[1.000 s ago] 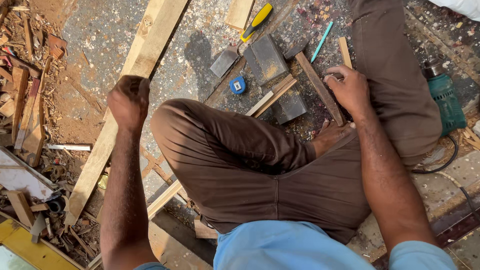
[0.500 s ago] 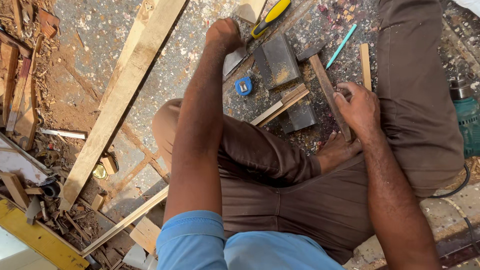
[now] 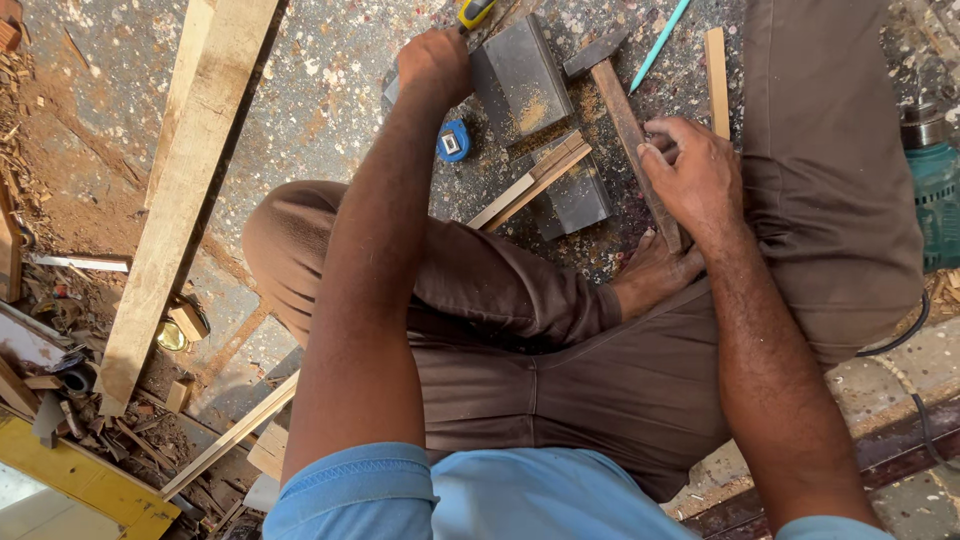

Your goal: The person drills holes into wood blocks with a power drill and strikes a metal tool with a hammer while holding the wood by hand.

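Speckled concrete floor (image 3: 330, 70), littered with sawdust and offcuts, served as the work surface for a person seated cross-legged in brown trousers. Their left hand (image 3: 432, 62) stretched far forward, fingers curled down over something grey beside a dark sharpening block (image 3: 525, 75); whether it gripped anything I could not tell. A small blue tape measure (image 3: 453, 141) lay just right of that forearm. Their right hand (image 3: 692, 172) was clenched around the wooden handle of a hammer (image 3: 630, 125), whose head rested on the floor beyond the knuckles. Between the hands lay thin wood strips (image 3: 530, 183) across a second dark block. To do this well, I judged the reach should stay slow, with the hammer kept flat. A long plank (image 3: 185, 180) ran well left of the left hand; a green power drill (image 3: 935, 180) sat far right.
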`<state>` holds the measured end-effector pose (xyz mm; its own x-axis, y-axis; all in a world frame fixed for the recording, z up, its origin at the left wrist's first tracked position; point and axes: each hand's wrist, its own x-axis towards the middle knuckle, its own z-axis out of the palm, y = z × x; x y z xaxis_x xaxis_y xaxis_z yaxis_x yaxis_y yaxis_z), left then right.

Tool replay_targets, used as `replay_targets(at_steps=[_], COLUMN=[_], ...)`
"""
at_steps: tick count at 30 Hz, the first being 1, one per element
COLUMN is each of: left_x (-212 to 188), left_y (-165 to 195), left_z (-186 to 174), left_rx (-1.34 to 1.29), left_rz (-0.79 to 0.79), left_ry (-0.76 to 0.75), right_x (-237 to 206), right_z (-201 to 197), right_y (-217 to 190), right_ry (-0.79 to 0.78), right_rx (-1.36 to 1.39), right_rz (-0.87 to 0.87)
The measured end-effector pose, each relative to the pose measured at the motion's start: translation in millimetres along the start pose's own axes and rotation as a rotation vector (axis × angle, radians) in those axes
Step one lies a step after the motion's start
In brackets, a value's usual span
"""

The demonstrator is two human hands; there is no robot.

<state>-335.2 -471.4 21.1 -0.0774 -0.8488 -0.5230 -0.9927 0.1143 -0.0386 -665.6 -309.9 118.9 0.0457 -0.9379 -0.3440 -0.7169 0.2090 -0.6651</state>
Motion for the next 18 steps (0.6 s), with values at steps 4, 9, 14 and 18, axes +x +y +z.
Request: replay_targets(at_steps=[4, 9, 14, 18], left_x=[-3, -3, -7, -20], left_y=[0, 2, -5, -7], left_z=[-3, -15, -34, -61], left_rx=[0.065, 0.200, 0.188, -0.132], left_rz=[0.040, 0.137, 0.075, -0.039], left_ry=[-0.020, -0.086, -0.075, 0.179], right_x=[-2, 1, 5, 16], right_z=[-11, -13, -19, -15], right_y=[-6, -6, -7, -21], right_ry=[0.015, 0.029, 0.024, -0.082], right_rx=[0.022, 0.010, 0.091, 0.179], right_rz=[-0.037, -0.053, -0.050, -0.261])
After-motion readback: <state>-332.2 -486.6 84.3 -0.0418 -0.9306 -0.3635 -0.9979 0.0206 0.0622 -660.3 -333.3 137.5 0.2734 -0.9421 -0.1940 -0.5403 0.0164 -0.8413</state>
